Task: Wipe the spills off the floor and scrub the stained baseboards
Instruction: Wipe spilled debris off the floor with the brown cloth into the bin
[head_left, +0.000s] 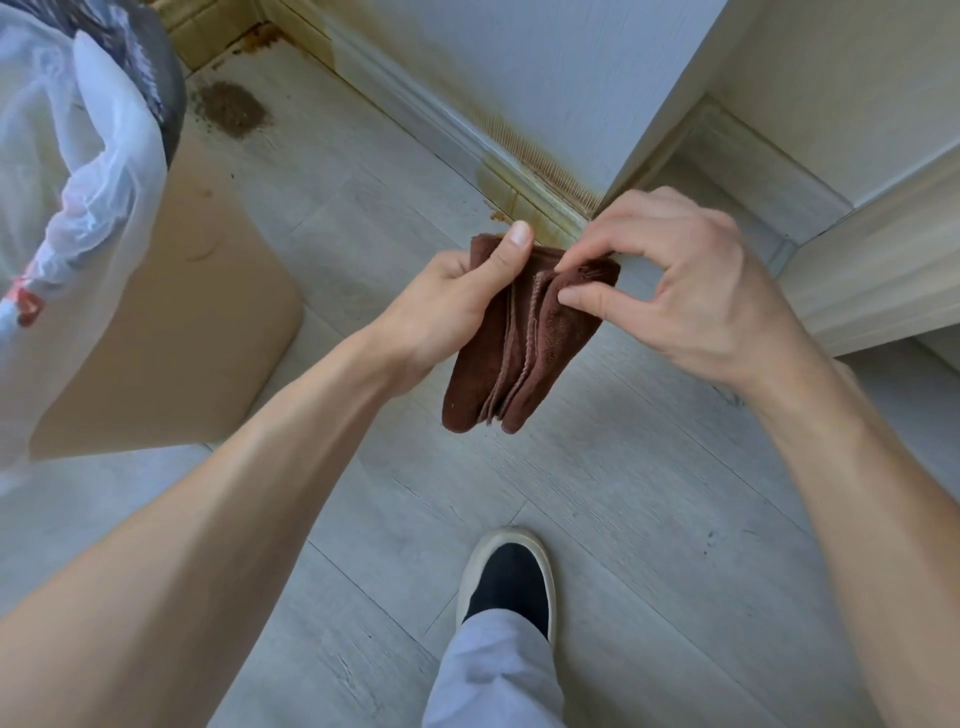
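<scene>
Cloth in both your hands, above the floor near the stained baseboard.

Your left hand (457, 301) grips the folded brown cloth (524, 338) with the thumb on top, and your right hand (675, 291) pinches its upper corner. To your left a cardboard sheet (171, 332) lies on the floor (649, 493), with a bin and its white bag (78, 171) over it; behind them is a brown powder spill (231, 109). Yellow stains run along the baseboard (467, 140) up to the wall corner (649, 140). Your shoe (511, 577) stands on open floor.
</scene>
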